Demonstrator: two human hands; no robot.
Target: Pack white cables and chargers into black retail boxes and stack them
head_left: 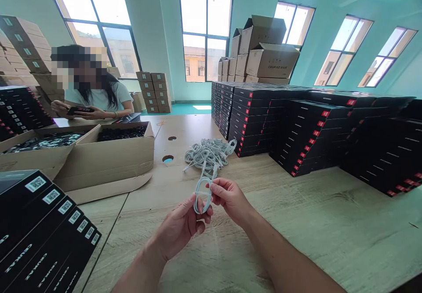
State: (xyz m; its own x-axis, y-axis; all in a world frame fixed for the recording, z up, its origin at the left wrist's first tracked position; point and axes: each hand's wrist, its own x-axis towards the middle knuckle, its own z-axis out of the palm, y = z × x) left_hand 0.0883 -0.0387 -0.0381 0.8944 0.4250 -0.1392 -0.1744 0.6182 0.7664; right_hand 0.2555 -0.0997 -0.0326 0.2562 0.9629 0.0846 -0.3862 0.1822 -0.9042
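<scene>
The left hand (184, 220) and right hand (232, 197) are pinching the coiled cable (203, 193), seemingly light and bendy, best gripped by its sides.

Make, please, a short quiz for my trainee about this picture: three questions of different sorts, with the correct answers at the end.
1. Choose one. What do the left hand and right hand hold?
a) a pen
b) a looped cable
c) a screwdriver

2. True or false: the cable pile lies on the table.

3. Fill the gap: the black box stack at the lower left bears white labels with ____ codes.

Key: 1. b. 2. True. 3. QR.
</scene>
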